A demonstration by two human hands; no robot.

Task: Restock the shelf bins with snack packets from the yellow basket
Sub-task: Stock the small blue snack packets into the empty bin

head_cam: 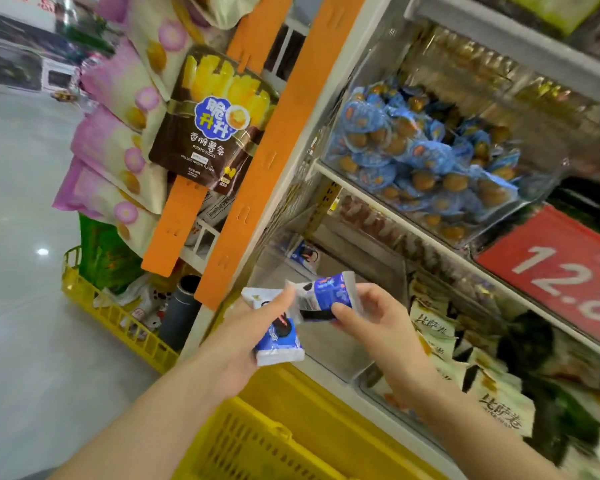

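Observation:
My left hand [243,327] grips a stack of white and blue snack packets [278,341] in front of the shelf. My right hand [371,320] pinches one more white and blue packet [329,294] by its end, just right of the stack and touching it. Behind both hands stands a clear shelf bin [357,268] with one similar packet [305,252] at its back. The yellow basket [257,441] sits below my forearms at the bottom of the view.
A clear bin of blue-wrapped snacks [426,157] fills the shelf above. Pale green packets [437,330] lie in the bin to the right. A red price sign [565,268] hangs at right. Orange hanging strips [264,161] carry bags at left. A second yellow crate [118,317] stands on the floor.

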